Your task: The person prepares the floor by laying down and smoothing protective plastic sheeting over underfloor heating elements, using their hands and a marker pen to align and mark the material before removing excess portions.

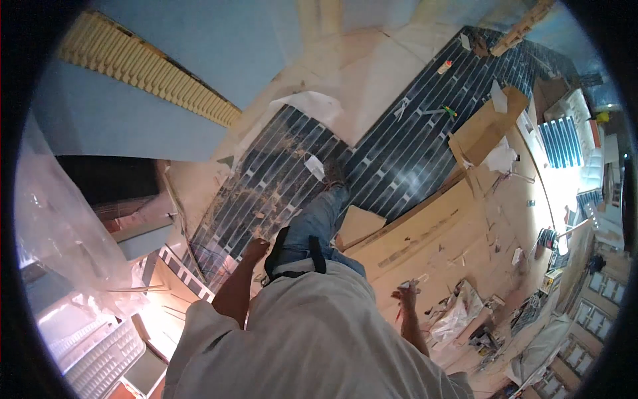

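My left hand (256,250) hangs beside my left hip, its fingers curled in, above a dark striped sheet (266,179) on the floor. What it holds, if anything, does not show. Out to the right, my right hand (406,292) is closed around something small; a whitish bit and a thin red bit show at the fingers, too small to name. Below it lies a cardboard sheet (405,256). One shoe (334,174) stands on the striped sheeting, next to a small white piece (315,167).
A second striped sheet (412,159) holds a green-handled tool (450,113) and a red-and-white bottle (444,67). A bent cardboard piece (488,126) lies across its right edge. Crumpled clear plastic (458,316) sits at the lower right, a ribbed radiator (146,70) at the upper left.
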The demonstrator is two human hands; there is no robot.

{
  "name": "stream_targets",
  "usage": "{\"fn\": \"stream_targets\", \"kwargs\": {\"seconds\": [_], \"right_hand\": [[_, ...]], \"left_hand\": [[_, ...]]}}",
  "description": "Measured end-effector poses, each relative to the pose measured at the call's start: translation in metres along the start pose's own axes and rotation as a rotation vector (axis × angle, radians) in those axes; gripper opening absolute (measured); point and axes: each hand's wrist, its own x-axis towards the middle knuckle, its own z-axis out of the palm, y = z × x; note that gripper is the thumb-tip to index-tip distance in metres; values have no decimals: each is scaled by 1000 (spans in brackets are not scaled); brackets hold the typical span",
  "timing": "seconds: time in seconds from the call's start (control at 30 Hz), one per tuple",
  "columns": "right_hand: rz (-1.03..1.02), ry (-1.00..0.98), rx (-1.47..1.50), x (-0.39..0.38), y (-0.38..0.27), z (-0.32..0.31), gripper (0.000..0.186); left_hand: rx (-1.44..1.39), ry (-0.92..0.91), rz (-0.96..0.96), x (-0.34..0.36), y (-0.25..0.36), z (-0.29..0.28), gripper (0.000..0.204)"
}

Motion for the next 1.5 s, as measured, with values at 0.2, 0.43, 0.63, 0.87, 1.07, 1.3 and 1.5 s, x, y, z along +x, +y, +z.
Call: {"fn": "stream_targets", "kwargs": {"seconds": [0.2,0.43,0.63,0.87,1.07,1.3,1.5], "right_hand": [[287,-58,-33,14,-58,-11,27],[-49,-106,19,107,-246,-47,32],[-46,6,-86,188,-445,-51,21],[-20,-270,-370,382,-535,8,21],[-550,-564,-1174,593,-584,103,19],[-592,-521,-987,741,-671,316,29],[-1035,-470,-1351,797,-700,547,19]], "left_hand": [[-603,-92,-272,141,68,8,30],[-493,140,219,302,233,-65,25],[-811,258,80,315,332,-169,33],[-30,512,28,257,223,-101,11],[-1200,278,-794,218,247,-104,19],[-169,77,-180,427,263,-93,18],[-377,209,-273,712,153,-64,24]]}}
